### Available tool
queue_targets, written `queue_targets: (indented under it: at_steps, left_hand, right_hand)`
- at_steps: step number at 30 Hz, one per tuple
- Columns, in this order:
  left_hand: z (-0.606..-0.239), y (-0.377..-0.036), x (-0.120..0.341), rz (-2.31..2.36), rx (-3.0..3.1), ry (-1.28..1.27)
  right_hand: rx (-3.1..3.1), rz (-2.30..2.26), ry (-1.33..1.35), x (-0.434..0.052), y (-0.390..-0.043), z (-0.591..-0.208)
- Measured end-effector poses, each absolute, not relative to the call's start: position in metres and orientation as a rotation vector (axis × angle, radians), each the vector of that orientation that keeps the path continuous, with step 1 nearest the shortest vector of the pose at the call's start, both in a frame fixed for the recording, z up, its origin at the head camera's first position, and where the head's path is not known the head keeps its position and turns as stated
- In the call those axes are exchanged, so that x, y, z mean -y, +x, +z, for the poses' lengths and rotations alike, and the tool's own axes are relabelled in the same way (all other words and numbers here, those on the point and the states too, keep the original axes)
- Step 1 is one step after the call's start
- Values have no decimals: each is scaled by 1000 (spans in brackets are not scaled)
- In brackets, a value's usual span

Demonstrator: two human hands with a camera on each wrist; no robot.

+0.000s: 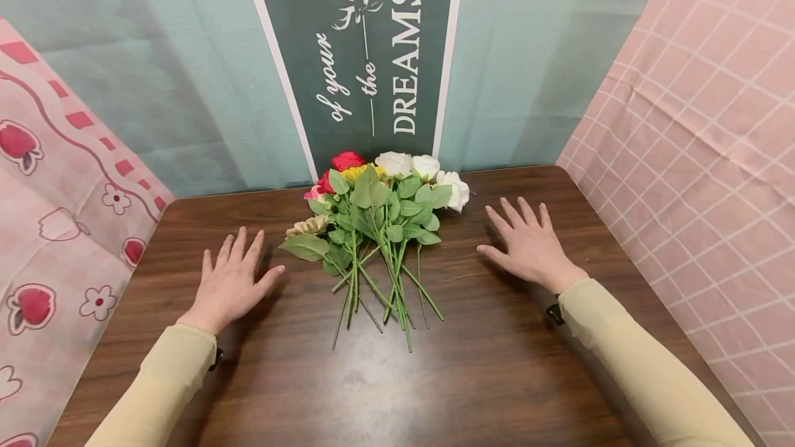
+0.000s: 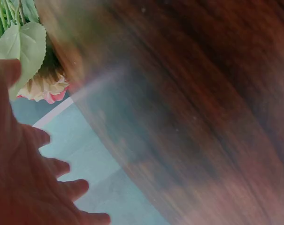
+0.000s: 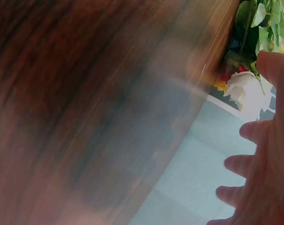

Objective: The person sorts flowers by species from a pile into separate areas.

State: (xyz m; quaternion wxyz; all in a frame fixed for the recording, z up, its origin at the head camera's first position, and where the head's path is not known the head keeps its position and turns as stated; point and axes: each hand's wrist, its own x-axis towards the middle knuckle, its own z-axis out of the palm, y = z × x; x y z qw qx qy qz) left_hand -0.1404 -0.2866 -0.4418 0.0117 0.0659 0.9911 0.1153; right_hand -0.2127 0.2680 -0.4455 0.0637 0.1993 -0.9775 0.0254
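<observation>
Flowers first: a loose bunch of artificial roses with green leaves and thin green stems [image 1: 379, 226] lies in the middle of your dark wood-grain worktop [image 1: 397, 378], red, yellow, white and one tan bloom pointing at the back wall, stems fanned toward you. Your left hand [image 1: 231, 283] lies flat on the worktop just left of the bunch, fingers [image 1: 239, 245] straight and spread, holding nothing, thumb aimed at the leaves without touching them. Your right hand [image 1: 531, 243] mirrors it on the other side (palm down, fingers spread, also gripping nothing). Behind the blooms hangs a dark green banner with white lettering [image 1: 366, 54]; pink patterned cloths flank the worktop.
</observation>
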Motion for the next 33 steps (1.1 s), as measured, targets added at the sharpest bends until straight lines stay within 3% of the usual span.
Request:
queue_targets:
  at_steps: [6,15,19,24,33]
  left_hand:
    - [-435,-129,294,293,-2977,233]
    - [-438,-120,300,246,-3012,266]
    - [-443,-119,291,240,-3030,295]
    - [-442,-118,276,261,-3033,350]
    - [-436,-120,244,232,-3044,469]
  right_hand:
    - [2834,56,832,-219,-218,-429]
    - [2604,-219,1509,-69,-222,-410]
    - [2556,-340,1684,-19,-223,-414]
    - [2675,-512,1554,5,-238,-428]
    - [3022,-364,1318,-13,-254,-435]
